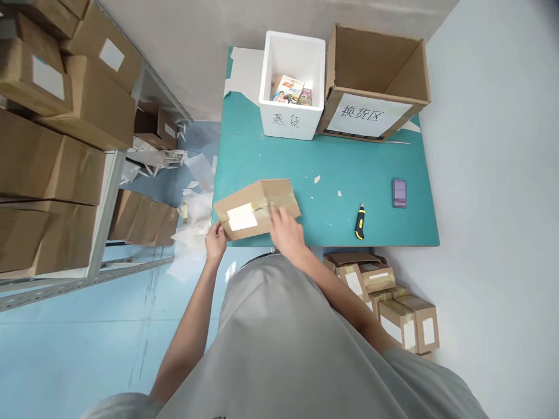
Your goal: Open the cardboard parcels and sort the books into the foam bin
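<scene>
A closed cardboard box point(279, 192) with a white label and clear packing tape lies at a slant near the front left edge of the green table. My left hand point(215, 241) grips its left end, thumb and fingers closed on the corner. My right hand point(286, 233) is at the box's near right side, fingers curled against the taped surface. Slight blur there hides whether a piece of tape is between the fingertips. A black and yellow utility knife point(360, 222) lies to the right, apart from both hands.
Behind stand a white foam bin point(286, 123) with small colourful packages and a large open carton point(378, 116) with a handwritten sign. A phone-like object point(399, 193) and paper scraps lie on the table point(262, 154). Shelves of boxes point(87, 105) stand left; more boxes point(397, 320) are stacked below right.
</scene>
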The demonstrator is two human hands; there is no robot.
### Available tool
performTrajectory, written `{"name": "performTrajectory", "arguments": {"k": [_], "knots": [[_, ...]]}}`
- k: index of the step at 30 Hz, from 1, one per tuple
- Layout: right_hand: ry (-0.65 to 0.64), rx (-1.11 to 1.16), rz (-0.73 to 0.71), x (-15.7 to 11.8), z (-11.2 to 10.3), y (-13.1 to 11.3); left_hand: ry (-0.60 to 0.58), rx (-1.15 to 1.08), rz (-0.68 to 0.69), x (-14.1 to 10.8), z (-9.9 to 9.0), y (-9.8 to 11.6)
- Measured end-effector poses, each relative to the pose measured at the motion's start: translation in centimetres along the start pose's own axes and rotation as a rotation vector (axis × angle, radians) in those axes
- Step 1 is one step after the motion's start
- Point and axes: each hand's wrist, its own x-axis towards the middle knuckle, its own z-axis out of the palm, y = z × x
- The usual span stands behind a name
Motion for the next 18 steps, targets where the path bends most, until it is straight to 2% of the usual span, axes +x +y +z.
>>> {"name": "performTrajectory", "arguments": {"k": [2, 5, 8, 10, 12, 15, 18], "knots": [[0.033, 0.114, 0.082, -0.5, 0.1, 4.7, 0.002, -0.017, 0.040, -0.2, 0.9, 2.2], [0.156, 0.424, 0.188, -1.2, 1.0, 11.4, -0.058, -0.022, 0.162, -0.1, 3.0, 6.3], [0.215, 0.579, 0.247, -1.7, 1.7, 15.5, -0.086, -0.023, 0.246, 0.0, 5.2, 9.8], [0.284, 0.608, 0.272, -1.7, 1.8, 16.7, -0.085, -0.033, 0.273, 0.1, 6.2, 11.2], [0.369, 0.646, 0.290, -1.6, 1.5, 17.1, -0.088, -0.064, 0.293, -0.1, 6.7, 11.6], [0.445, 0.661, 0.320, -1.9, 1.2, 17.1, -0.087, -0.141, 0.317, -0.9, 6.9, 11.0], [0.491, 0.625, 0.413, -3.9, 2.0, 17.4, -0.130, -0.208, 0.312, -2.6, 6.8, 9.6]]}}
